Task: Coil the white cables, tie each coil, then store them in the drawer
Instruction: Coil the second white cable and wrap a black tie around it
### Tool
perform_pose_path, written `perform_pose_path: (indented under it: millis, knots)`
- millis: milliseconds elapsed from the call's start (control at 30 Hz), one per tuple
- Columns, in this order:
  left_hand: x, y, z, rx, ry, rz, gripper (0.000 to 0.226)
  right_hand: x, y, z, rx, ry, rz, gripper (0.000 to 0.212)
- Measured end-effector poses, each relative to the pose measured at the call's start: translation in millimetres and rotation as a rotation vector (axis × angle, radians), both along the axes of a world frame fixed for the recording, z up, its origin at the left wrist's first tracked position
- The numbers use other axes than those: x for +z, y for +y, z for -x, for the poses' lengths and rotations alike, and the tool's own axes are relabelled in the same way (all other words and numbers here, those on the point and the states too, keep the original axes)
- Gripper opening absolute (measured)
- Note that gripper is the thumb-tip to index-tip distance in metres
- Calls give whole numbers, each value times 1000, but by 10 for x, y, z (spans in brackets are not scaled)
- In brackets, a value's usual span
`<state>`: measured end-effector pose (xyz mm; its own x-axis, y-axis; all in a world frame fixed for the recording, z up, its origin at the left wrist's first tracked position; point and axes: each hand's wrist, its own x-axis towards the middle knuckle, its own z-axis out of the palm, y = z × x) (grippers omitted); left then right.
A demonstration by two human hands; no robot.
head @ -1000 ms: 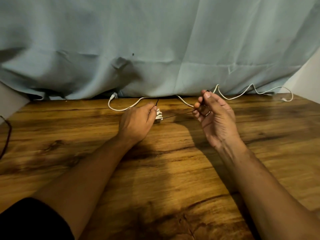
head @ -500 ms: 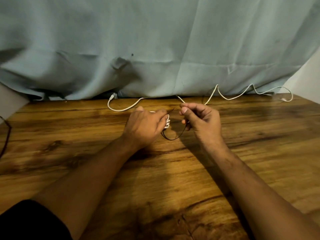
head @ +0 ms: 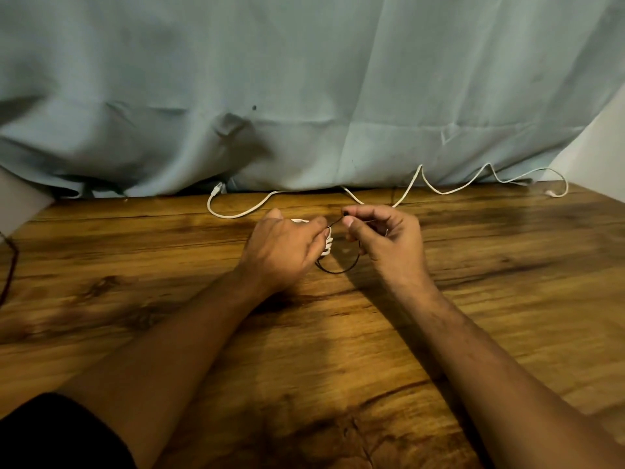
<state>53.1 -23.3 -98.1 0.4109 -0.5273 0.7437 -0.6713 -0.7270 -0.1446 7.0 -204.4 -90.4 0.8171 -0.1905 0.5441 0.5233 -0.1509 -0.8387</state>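
Note:
My left hand [head: 284, 248] grips a small coil of white cable [head: 327, 243]; only a few white loops show past its fingers. A thin black tie [head: 338, 269] runs from the coil in a loop below both hands and up to my right hand [head: 385, 238], which pinches its end between thumb and forefinger. A second white cable [head: 236, 214] lies loose along the back of the wooden table [head: 338, 350], winding from a plug at the left to the far right edge.
A pale blue cloth [head: 304, 96] hangs behind the table and covers its back edge. A dark cord [head: 10, 262] crosses the table's left edge. A white wall [head: 598, 143] shows at the right.
My right hand has come in from the right toward the left hand, bringing the black tie's end close above the coil. The tie now hangs as a slack loop below the hands.

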Motion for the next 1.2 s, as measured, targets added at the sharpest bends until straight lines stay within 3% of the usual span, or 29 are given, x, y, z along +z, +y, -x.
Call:
perform_pose_path:
  millis: [200, 433, 567, 733, 833, 967, 1200]
  knots:
    - [28, -9, 33, 3, -18, 4, 23, -48, -1, -12, 5, 9, 103, 25]
    - [61, 1, 100, -51, 49, 14, 28, -58, -1, 12, 49, 83, 112, 14]
    - [65, -21, 104, -118, 246, 3, 31, -21, -21, 12, 107, 67, 49, 19]
    - [64, -1, 91, -136, 328, 44, 26, 29, -54, 39, 172, 134, -23, 13]
    - [68, 4, 103, -132, 340, 63, 24, 45, -84, 44, 201, 169, -72, 11]
    - [72, -5, 129, -137, 306, 80, 23, -8, -75, 17, 168, 173, 12, 12]
    - [74, -3, 118, -107, 287, 76, 21, 10, -61, 56, 227, 225, -100, 13]
